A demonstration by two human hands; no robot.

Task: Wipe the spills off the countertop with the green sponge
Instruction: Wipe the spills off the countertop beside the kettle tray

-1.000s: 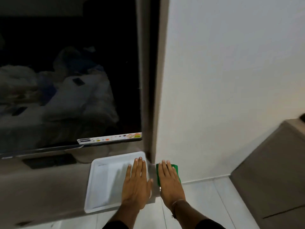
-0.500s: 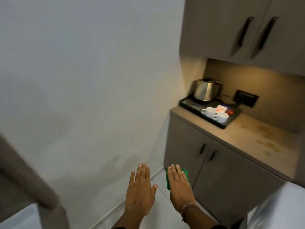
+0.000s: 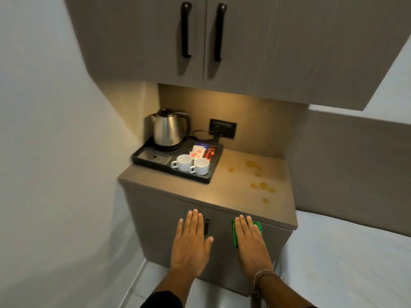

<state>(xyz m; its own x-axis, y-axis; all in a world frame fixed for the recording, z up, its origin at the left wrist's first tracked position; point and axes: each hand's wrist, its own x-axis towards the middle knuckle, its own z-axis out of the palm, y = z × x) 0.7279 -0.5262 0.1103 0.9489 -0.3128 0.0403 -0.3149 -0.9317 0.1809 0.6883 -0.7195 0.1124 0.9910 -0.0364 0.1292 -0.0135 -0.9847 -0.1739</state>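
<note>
I am looking down on a low grey-brown cabinet (image 3: 178, 218), and I take it as my landmark. Above it hangs a wall cupboard (image 3: 244, 41) of the same finish, with two black vertical handles (image 3: 186, 30) side by side at the meeting of its doors. A warm light glows from under the cupboard onto the tan back panel (image 3: 262, 116) behind the cabinet, where a black wall socket (image 3: 223, 128) sits. Left of the cabinet runs a plain white wall (image 3: 55, 130). Right of it lies a bed with a white sheet (image 3: 344, 252), touching the cabinet's side, and a grey panel (image 3: 355, 163) rises behind it. Below the cabinet I see pale floor tiles (image 3: 142, 278).
</note>
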